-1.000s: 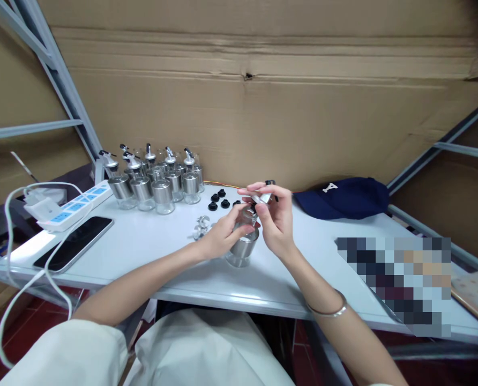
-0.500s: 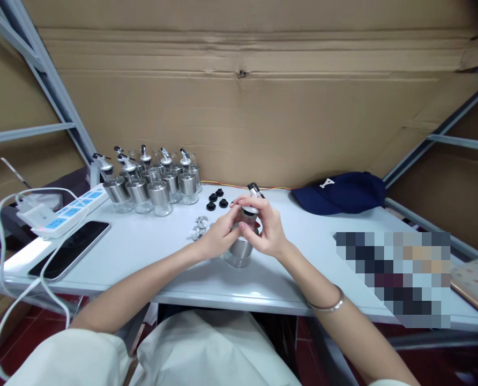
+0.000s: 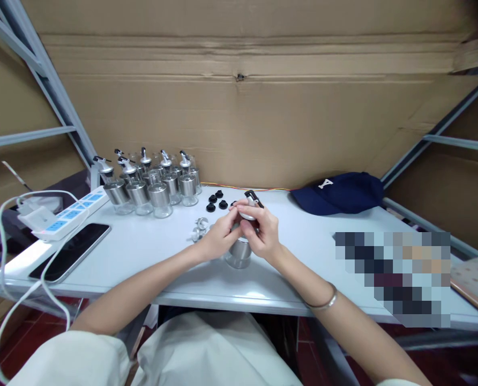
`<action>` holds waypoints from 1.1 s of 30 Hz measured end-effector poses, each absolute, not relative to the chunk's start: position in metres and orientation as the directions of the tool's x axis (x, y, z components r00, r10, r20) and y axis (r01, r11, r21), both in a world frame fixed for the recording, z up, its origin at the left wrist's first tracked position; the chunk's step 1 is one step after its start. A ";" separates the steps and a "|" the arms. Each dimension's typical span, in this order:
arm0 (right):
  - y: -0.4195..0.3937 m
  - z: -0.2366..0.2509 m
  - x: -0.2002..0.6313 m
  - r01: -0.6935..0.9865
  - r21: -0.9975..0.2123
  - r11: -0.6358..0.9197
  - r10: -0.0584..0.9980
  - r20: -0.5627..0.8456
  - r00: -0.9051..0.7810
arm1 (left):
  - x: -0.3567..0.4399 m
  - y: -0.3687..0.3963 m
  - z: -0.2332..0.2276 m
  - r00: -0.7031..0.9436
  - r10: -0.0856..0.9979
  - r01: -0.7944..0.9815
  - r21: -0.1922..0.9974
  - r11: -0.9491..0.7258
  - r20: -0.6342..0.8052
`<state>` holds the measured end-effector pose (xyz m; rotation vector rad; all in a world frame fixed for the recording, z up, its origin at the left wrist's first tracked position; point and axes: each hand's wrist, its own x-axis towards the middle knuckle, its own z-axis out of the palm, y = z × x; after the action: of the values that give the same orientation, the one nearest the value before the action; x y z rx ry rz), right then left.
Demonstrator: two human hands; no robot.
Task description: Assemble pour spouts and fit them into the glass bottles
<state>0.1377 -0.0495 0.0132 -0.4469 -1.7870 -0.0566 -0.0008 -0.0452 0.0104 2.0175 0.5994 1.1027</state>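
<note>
A glass oil bottle with a steel sleeve stands upright near the table's front, between my two hands. Closed about its neck, my left hand has its fingertips close against the right ones. My right hand wraps the silver-and-black pour spout at the bottle's top, with the thumb lower down. Fingers hide the neck, so the fit of the spout there cannot be seen. Beside my left hand lie small clear plastic pieces. Several black stoppers sit just beyond.
Several similar bottles, many with spouts, are grouped at the back left. A white power strip with cables and a phone lie at left. A navy cap rests at back right; a blurred patch covers the right side.
The spout has turned and sits slightly lower, and my right hand has shifted with it, covering more of the neck. My left hand and the bottle stay nearly in place.
</note>
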 end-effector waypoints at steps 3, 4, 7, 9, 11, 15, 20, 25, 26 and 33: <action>-0.050 0.016 0.137 0.345 -0.151 0.926 0.226 0.956 -0.189 | -0.001 -0.044 0.010 0.522 0.682 0.042 0.783 -0.620 0.512; -0.050 0.016 0.136 0.337 -0.147 0.930 0.219 0.958 -0.186 | -0.001 -0.044 0.010 0.521 0.677 0.037 0.779 -0.626 0.519; -0.050 0.018 0.134 0.327 -0.149 0.933 0.215 0.961 -0.173 | -0.001 -0.044 0.009 0.525 0.662 0.023 0.769 -0.639 0.535; -0.050 0.018 0.132 0.354 -0.151 0.923 0.220 0.962 -0.161 | -0.001 -0.043 0.009 0.526 0.658 0.018 0.767 -0.642 0.539; -0.051 0.019 0.131 0.382 -0.156 0.911 0.227 0.962 -0.149 | -0.001 -0.043 0.009 0.524 0.656 0.014 0.764 -0.645 0.544; -0.051 0.022 0.130 0.409 -0.161 0.898 0.236 0.962 -0.141 | 0.000 -0.044 0.010 0.509 0.661 -0.001 0.768 -0.640 0.551; -0.053 0.022 0.132 0.400 -0.113 0.910 0.208 0.956 -0.205 | -0.001 -0.044 0.011 0.526 0.690 0.011 0.807 -0.590 0.498; -0.052 0.018 0.136 0.406 -0.098 0.909 0.217 0.941 -0.259 | -0.003 -0.043 0.008 0.516 0.685 0.028 0.789 -0.613 0.514; -0.052 0.018 0.137 0.404 -0.095 0.910 0.219 0.936 -0.274 | -0.003 -0.043 0.007 0.518 0.685 0.045 0.783 -0.620 0.512; -0.054 0.019 0.142 0.388 -0.112 0.915 0.243 0.920 -0.308 | -0.012 -0.042 0.012 0.571 0.630 0.146 0.690 -0.708 0.526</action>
<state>0.1417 -0.0538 0.0190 -0.4617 -1.9044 -0.1543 -0.0122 -0.0421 0.0121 2.2089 0.6179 1.0609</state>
